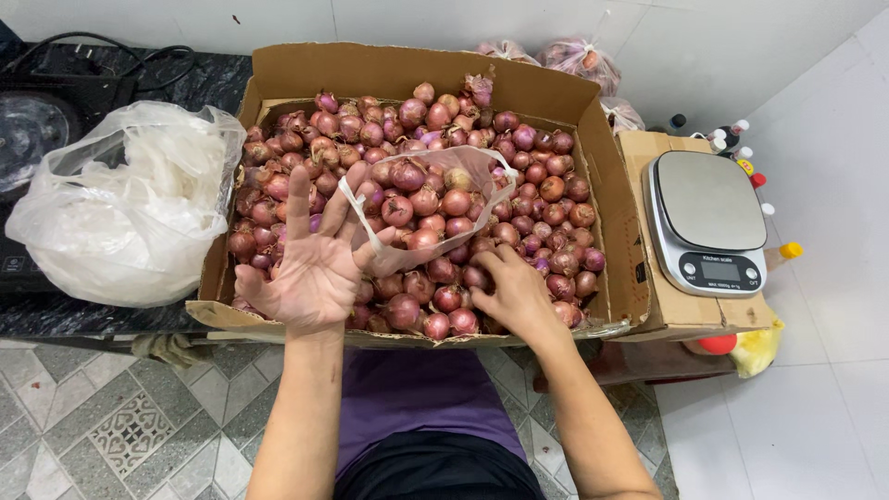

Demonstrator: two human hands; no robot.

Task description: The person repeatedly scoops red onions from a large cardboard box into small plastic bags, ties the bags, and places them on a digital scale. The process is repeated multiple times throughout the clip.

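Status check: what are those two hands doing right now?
Left hand open, clear bag hooked on its thumb. Right hand down among onions. Nothing blocking.

One cardboard box (278,315) of countless red onions (537,185), one kitchen scale (707,222), two hands, one white bag (130,213).

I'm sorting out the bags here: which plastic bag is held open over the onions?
The small clear bag hooked on the left hand, partly filled with onions. The big bag of plastic sits left of the cardboard box; tied bags lie behind it.
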